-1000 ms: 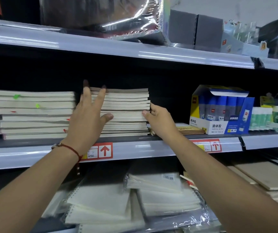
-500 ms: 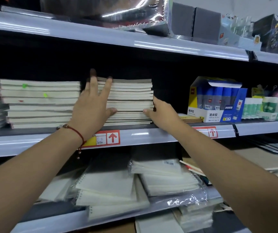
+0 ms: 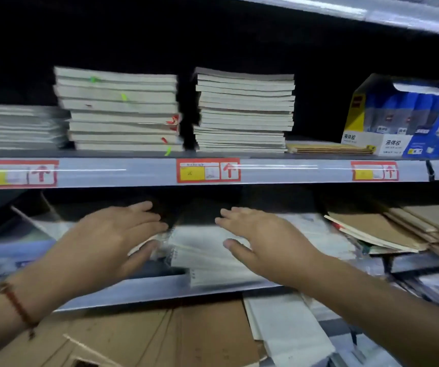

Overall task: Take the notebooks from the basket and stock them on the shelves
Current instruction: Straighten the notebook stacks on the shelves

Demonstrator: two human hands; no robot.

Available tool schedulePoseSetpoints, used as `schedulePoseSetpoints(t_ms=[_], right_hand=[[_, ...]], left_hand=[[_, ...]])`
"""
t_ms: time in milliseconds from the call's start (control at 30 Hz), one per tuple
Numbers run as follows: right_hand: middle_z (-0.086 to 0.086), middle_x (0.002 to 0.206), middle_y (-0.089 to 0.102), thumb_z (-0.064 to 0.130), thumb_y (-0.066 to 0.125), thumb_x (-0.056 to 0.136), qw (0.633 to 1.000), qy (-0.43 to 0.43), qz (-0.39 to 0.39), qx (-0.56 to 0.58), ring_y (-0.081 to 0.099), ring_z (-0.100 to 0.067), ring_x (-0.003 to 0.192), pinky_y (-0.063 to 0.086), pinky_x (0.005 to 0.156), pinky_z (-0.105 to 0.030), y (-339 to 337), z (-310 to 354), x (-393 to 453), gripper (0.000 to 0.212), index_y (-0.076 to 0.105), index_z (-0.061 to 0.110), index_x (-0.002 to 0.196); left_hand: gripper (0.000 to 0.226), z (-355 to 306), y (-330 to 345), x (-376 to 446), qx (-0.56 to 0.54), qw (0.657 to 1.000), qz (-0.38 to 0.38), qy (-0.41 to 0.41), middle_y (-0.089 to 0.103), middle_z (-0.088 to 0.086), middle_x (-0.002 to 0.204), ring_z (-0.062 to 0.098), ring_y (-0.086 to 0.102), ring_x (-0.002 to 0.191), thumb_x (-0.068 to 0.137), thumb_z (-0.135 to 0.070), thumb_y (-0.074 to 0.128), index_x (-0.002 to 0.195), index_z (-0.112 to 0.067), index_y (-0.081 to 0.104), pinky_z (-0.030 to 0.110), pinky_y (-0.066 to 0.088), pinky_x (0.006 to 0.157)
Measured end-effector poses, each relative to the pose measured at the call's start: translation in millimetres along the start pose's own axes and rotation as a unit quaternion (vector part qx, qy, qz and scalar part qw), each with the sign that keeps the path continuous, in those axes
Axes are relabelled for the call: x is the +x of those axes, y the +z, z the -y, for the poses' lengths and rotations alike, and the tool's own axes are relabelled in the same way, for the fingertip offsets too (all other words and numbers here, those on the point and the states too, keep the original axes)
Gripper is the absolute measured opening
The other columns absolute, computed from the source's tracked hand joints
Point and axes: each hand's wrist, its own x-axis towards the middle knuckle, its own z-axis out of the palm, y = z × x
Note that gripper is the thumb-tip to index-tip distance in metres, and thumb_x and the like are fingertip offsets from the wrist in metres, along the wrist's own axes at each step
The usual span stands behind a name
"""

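Head view, aimed at a shop shelf unit. Left hand and right hand both in front of the lower shelf, fingers straight and spread, gripping nothing; hard to tell through blur whether touching or just above the plastic-wrapped spiral pads lying at that shelf's front edge. A dark gap between the two hands, toward the shelf's back. Red cord bracelet on the left wrist. On the middle shelf, a stack of notebooks lying flat, long axis running left to right, page edges facing out, set just behind the front lip above a red price tag. Just left, across a narrow dark slot, a taller notebook stack with green and red tabs; farther left a lower, blurred stack, cut off by the frame edge. Right of the notebooks, a thin brown pad lying flat, then a blue-and-yellow glue box. Ample dark headroom above both stacks. Brown-covered books sprawled at the lower shelf's right end. Basket out of sight.
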Motion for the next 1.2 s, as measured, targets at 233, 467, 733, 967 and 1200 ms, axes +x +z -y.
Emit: schedulePoseSetpoints(t_ms=[233,467,733,967,1200], right_hand=[[0.007,0.164,0.02,0.046,0.042,0.103,0.996,0.005,0.079,0.037,0.016,-0.012,0.151,0.013,0.119,-0.025,57.9,31.4,52.3,0.059,0.024,0.028,0.156],[0.002,0.162,0.025,0.045,0.046,0.101,0.994,-0.016,0.084,0.067,0.021,-0.015,0.149,0.013,0.119,-0.024,93.7,63.2,99.8,0.062,0.028,0.023,0.156],[-0.004,0.157,0.036,0.044,0.052,0.098,0.994,-0.023,0.09,0.05,0.037,-0.022,0.141,0.021,0.117,-0.03,123.7,89.7,130.7,0.064,0.034,0.015,0.152],[-0.01,0.117,0.059,0.012,0.054,0.091,0.996,0.0,0.07,-0.047,0.061,-0.031,0.099,0.037,0.066,-0.033,130.4,98.3,145.6,0.041,0.048,0.012,0.132],[-0.008,0.101,0.06,0.008,0.054,0.088,0.997,0.042,0.062,0.009,0.057,-0.028,0.079,0.039,0.059,-0.032,117.5,88.2,144.5,0.024,0.05,0.013,0.111]], left_hand=[[0.071,63.6,37.2,-74.4,0.046,0.976,0.156,-0.146,0.065,0.013,0.127,0.036,0.064,0.114,0.09,-0.07,0.033,0.131,-0.021,0.064,0.047,0.055,0.092],[0.071,91.2,43.1,-93.9,0.116,0.958,0.149,-0.215,0.066,0.01,0.1,0.037,0.062,0.086,0.077,-0.066,0.054,0.128,-0.018,0.064,0.051,0.048,0.08],[0.059,97.1,56.1,-85.1,0.164,0.953,0.132,-0.218,0.066,0.018,0.079,0.041,0.063,0.065,0.056,-0.03,0.09,0.108,-0.01,0.07,0.054,0.051,0.069],[0.059,95.9,63.4,-84.4,0.18,0.956,0.103,-0.207,0.064,0.017,0.077,0.038,0.059,0.06,0.057,-0.025,0.088,0.109,-0.009,0.068,0.045,0.049,0.061],[0.058,85.2,69.8,-77.2,0.161,0.963,0.026,-0.217,0.065,0.014,0.078,0.037,0.057,0.063,0.055,-0.022,0.088,0.108,-0.008,0.067,0.046,0.045,0.064]])
